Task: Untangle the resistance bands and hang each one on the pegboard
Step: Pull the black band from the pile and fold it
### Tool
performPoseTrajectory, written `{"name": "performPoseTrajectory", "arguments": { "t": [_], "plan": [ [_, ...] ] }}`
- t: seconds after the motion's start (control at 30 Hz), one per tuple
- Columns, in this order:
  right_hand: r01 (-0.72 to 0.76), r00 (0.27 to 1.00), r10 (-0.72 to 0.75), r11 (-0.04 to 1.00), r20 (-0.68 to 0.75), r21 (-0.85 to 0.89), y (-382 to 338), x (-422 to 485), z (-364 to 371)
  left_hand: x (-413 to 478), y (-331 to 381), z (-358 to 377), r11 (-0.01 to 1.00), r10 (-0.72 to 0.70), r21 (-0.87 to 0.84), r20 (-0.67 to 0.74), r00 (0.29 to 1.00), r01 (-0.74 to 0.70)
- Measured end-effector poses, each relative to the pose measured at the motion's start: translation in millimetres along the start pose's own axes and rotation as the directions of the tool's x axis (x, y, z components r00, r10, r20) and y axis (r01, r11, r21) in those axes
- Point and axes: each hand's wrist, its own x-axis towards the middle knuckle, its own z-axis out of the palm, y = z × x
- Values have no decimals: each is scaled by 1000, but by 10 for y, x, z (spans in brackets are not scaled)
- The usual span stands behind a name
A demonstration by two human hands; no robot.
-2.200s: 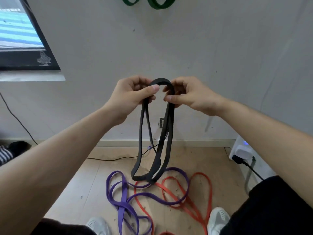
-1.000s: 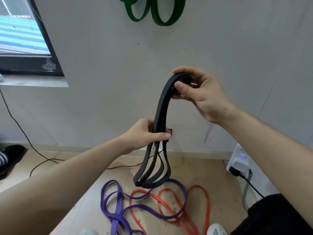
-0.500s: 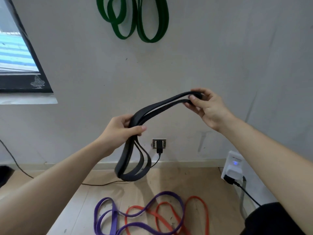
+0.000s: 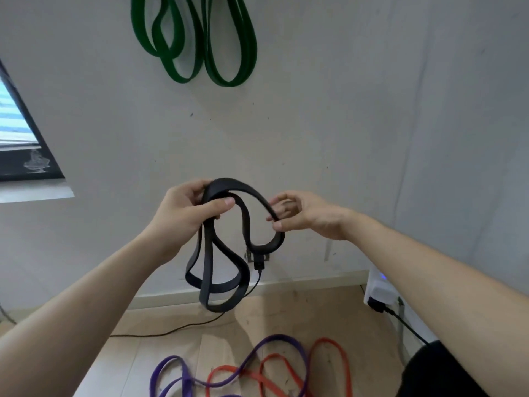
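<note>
Two bare hands hold a black resistance band (image 4: 206,265) up in front of a pale wall. The left hand (image 4: 186,213) has its fingers curled round a bunch of gathered strands, thumb pressed across them. The right hand (image 4: 303,217) pinches a single strand between thumb and fingertips, its other fingers loosely bent behind. Between the hands the band arches up and drops into a slack S, and more loops hang free below the left fist. The step in hand looks to be shaking out those folds. It is best done by keeping the right-hand pinch fixed, letting strands slip from the left one loop at a time and drawing the hands apart so no twist pulls tight. Beyond, on the wooden floor (image 4: 171,319), a purple band (image 4: 276,337) and a red band (image 4: 329,340) lie crossed over each other, not yet sorted. Farther off, a wall socket (image 4: 257,257) carries a plug, and green bands (image 4: 226,81) already hang high on the wall; their peg is out of view.
</note>
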Motion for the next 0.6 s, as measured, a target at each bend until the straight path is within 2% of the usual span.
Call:
{"name": "performPoseTrajectory", "arguments": {
  "t": [0.13, 0.23, 0.43, 0.6],
  "plan": [
    [192, 981, -193, 981, 24, 37, -267, -19, 217, -63, 60, 56, 999, 13, 43, 169, 986, -20],
    [253, 965, -253, 967, 67, 6, -344, -38, 422, -67, 93, 76, 998, 24, 51, 158, 987, -33],
    [239, 970, -240, 971, 41, 14, -424, -89, 441, -52, 78, -16, 981, 28, 189, 92, 995, -45],
    [218, 976, -210, 963, 63, -159, -487, -123, 369, -64, 63, -99, 960, -64, 279, 138, 988, 23]
  ]
}}
